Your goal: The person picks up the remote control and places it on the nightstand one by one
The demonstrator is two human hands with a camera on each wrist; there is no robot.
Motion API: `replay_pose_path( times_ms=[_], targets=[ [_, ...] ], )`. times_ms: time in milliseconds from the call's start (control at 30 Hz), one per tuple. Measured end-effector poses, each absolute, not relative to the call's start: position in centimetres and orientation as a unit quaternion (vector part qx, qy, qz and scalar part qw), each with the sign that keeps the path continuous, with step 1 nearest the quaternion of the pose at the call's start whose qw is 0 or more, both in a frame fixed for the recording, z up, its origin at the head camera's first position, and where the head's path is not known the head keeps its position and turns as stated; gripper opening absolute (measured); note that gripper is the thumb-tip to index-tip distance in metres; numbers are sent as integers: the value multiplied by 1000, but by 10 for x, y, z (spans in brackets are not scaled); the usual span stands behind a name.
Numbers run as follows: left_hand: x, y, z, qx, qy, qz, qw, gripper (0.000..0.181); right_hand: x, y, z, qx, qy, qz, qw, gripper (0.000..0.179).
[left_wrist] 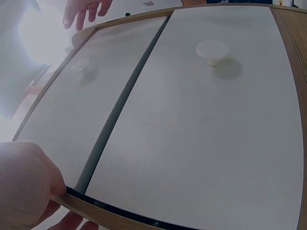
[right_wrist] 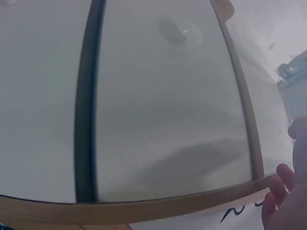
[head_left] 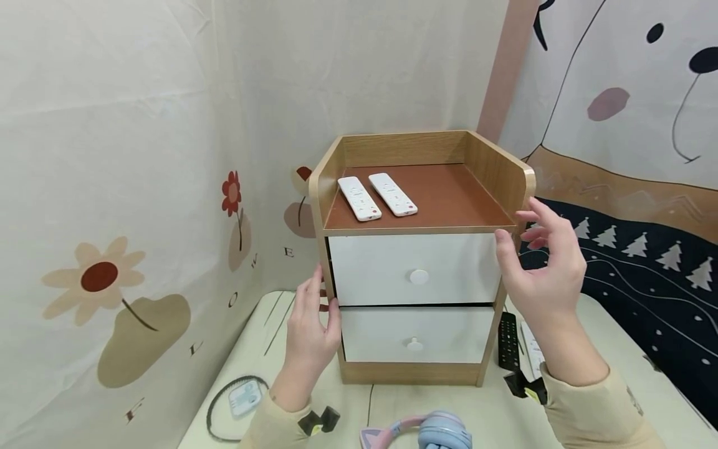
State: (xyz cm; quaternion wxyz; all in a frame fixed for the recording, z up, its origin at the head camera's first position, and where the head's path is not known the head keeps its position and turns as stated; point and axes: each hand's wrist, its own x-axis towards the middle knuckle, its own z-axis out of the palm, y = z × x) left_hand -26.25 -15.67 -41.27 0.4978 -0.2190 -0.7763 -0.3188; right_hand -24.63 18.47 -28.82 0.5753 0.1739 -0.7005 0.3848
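A small wooden cabinet with two white drawers stands upright. Two white remote controls lie on its brown top shelf. My left hand touches the cabinet's left side, its fingers extended along the outer face; in the left wrist view its thumb is at the front edge. Beside the upper right front edge is my right hand, thumb and fingers apart, with nothing held. The right wrist view shows several of that hand's fingers near the wooden edge. Both the upper drawer and lower drawer have round white knobs.
Pink and blue headphones lie in front of the cabinet. On the left is a light blue device inside a dark looped cord. A black remote control and a white one lie at right. Printed cloth hangs behind.
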Motion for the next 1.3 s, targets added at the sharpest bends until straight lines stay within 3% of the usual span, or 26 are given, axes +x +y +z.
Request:
replay_pose_path(
  times_ms=[467, 700, 1300],
  targets=[
    [-262, -156, -412, -219, -776, -317, 500, 77, -246, 218, -332, 104, -712, 382, 581, 67],
    [-261, -155, -412, -217, -777, -316, 500, 77, -248, 242, -371, 28, -752, 386, 534, 74],
    [-261, -157, -412, -216, -775, -313, 505, 76, -259, 270, -453, -69, -829, 348, 432, 77]
  ],
)
